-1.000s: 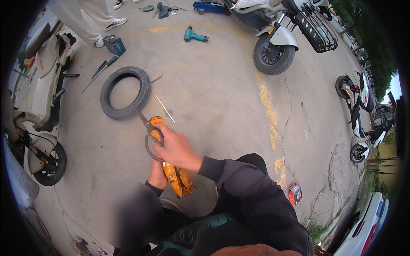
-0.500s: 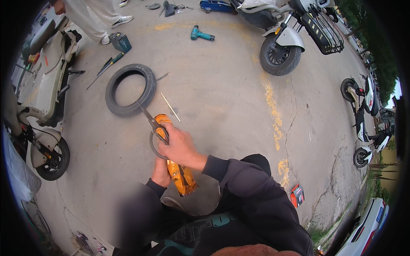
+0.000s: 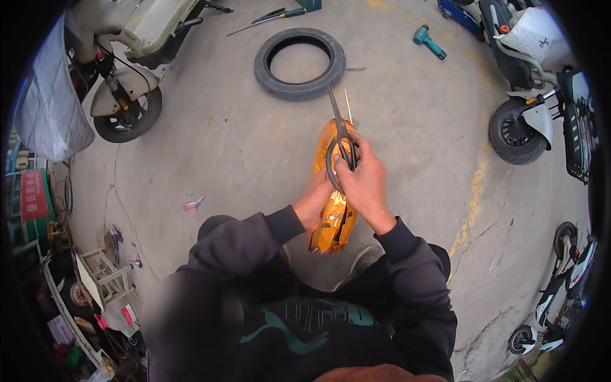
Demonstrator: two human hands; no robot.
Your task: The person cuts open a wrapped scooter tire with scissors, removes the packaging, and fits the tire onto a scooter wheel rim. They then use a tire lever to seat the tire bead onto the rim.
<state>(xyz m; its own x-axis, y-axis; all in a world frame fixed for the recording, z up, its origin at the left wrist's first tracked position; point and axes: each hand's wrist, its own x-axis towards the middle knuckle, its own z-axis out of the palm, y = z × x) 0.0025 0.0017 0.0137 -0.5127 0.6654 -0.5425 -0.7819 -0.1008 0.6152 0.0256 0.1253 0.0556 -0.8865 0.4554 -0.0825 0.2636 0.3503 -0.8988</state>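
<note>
My right hand is closed on dark metal scissors, their blades pointing forward toward the tire, over an elongated orange plastic package. My left hand grips that package from the left, its fingers partly hidden behind the package and my right hand. A black tire lies flat on the concrete ahead. A thin pale stick lies just in front of the package.
A teal drill and long-handled tools lie beyond. Scooters stand at left and right, with another at lower right. A wooden stool and clutter crowd the lower left.
The view has turned, shifting the tire and surroundings rightward and upward. Both hands, still holding scissors and package, now appear more to the right and higher.
</note>
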